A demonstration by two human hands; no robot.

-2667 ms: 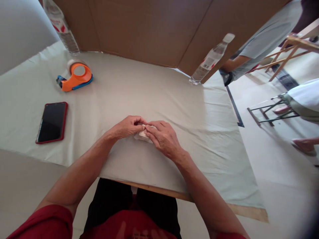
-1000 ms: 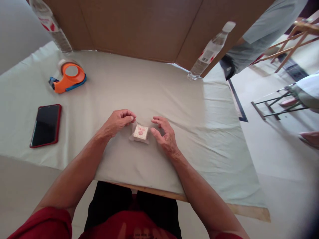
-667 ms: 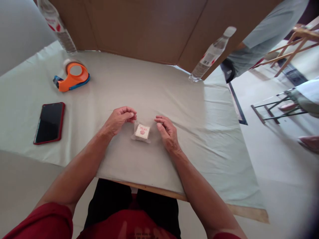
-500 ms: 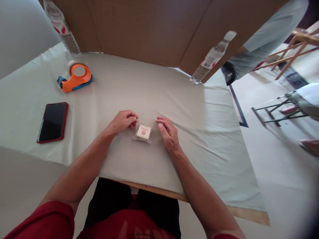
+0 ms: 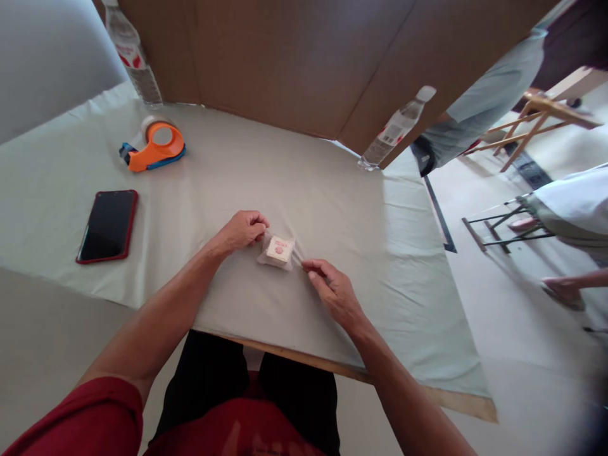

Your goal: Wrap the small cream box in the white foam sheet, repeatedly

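Note:
A small square packet (image 5: 278, 249) in clear wrap, white with a red mark, lies on the pale cloth (image 5: 304, 190) that covers the table. My left hand (image 5: 244, 229) is curled in a loose fist at the packet's left edge, its fingertips pinched on the wrap. My right hand (image 5: 335, 291) rests on the cloth just to the packet's lower right. Its fingers are curled with thumb against forefinger, and nothing shows in them. A narrow gap separates it from the packet.
An orange tape dispenser (image 5: 155, 145) and a red-cased phone (image 5: 108, 225) lie at the left. Two water bottles (image 5: 133, 58) (image 5: 394, 130) stand against the cardboard wall (image 5: 285, 57). To the right a person in grey (image 5: 479, 104) stands near stools (image 5: 503, 221).
Both hands covered the packet at first, then parted and left it lying in view. My right hand has since slid down and to the right, off the packet. The left has stayed at its edge.

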